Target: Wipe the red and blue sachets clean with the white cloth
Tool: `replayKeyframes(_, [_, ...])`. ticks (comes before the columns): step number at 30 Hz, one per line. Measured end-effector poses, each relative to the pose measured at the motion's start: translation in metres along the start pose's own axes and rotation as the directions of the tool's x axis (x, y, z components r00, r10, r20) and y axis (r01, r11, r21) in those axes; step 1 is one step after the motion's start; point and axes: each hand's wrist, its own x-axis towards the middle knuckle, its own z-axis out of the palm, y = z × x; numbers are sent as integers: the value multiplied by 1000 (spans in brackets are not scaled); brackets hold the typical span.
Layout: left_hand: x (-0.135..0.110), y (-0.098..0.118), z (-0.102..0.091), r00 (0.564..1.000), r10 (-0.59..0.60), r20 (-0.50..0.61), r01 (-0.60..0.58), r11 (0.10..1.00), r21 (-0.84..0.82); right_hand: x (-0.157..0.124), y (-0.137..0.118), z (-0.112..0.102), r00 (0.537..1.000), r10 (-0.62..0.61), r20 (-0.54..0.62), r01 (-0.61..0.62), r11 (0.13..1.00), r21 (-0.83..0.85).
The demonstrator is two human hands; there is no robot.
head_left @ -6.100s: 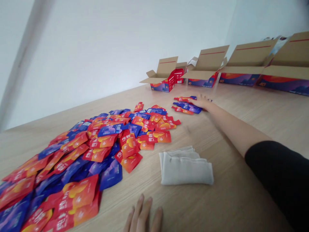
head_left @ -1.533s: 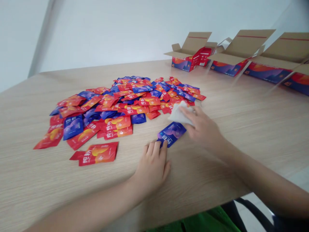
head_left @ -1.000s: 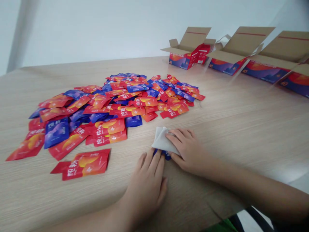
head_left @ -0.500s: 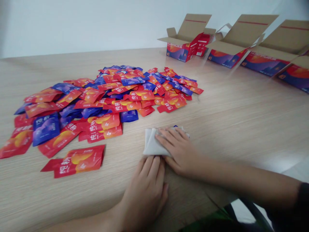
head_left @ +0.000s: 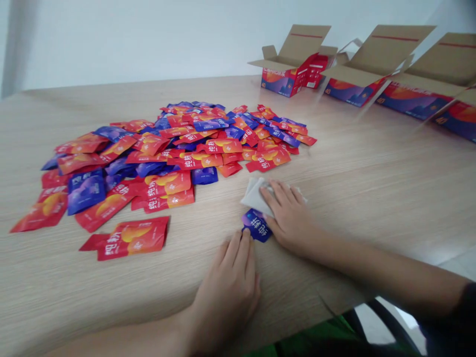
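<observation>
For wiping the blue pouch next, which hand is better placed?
Likely the right hand: it has the folded cloth, partly over the blue pouch; the left hand, without cloth, touches the pouch's edge.

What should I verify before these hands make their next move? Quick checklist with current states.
1. Left hand on the blue pouch: ok, fingertips at its near edge.
2. Right hand on the white cloth: ok, fingers spread over it.
3. Blue pouch's printed face fully visible: not ok, its far part is hidden by the cloth and right hand.
4. Blue pouch apart from the pouch pile: ok, bare tabletop between them.
5. Contents of the open boxes: cannot tell, insides hidden from this angle.
</observation>
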Motion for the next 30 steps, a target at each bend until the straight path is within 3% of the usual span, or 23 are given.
replayKeyframes(2, [-1, 1, 1, 1000, -7, -6, 7, 1000, 16, -2, -4, -1, 983, -182, 21, 181, 983, 31])
replayKeyframes(4, [-1, 3, 1, 1000, -12, -18, 12, 999, 36, -2, -4, -2, 969, -244, 46, 241, 969, 62])
replayKeyframes(7, [-2, 5, 0, 1000, 0, -13, 1, 997, 76, 2, 0, -3, 998, -7, 66, 5, 999, 32])
replayKeyframes(9, [-2, 5, -2, 1000, -1, -5, 1, 995, 99, 2, 1, -4, 996, 62, 60, -62, 998, 11])
replayKeyframes(13, [1, 4, -4, 999, -3, 36, -1, 994, 110, -1, -6, -4, 976, -206, 64, 201, 977, 74])
replayKeyframes(14, [2, 4, -4, 999, -9, 40, 4, 994, 110, -1, -6, -4, 972, -224, 68, 218, 972, 85])
replayKeyframes(19, [2, 6, -3, 1000, -31, -3, 32, 993, 111, 4, -1, -2, 996, 79, 49, -80, 997, 22])
replayKeyframes(21, [3, 6, -4, 999, -25, 20, 23, 994, 104, 2, -6, -2, 998, -36, 44, 34, 999, 35])
replayKeyframes(24, [3, 5, -6, 997, -36, 63, 30, 995, 91, 1, -10, -2, 962, -267, 54, 261, 960, 100])
replayKeyframes(25, [3, 4, -6, 997, -40, 61, 35, 996, 85, 3, -9, -3, 965, -256, 58, 249, 962, 109])
replayKeyframes(29, [2, 1, -3, 998, -51, 23, 50, 997, 50, 10, 1, -5, 998, 40, 39, -42, 997, 61])
replayKeyframes(30, [2, 0, -3, 998, -57, 23, 56, 998, 42, 10, 1, -5, 999, 35, 38, -38, 998, 57])
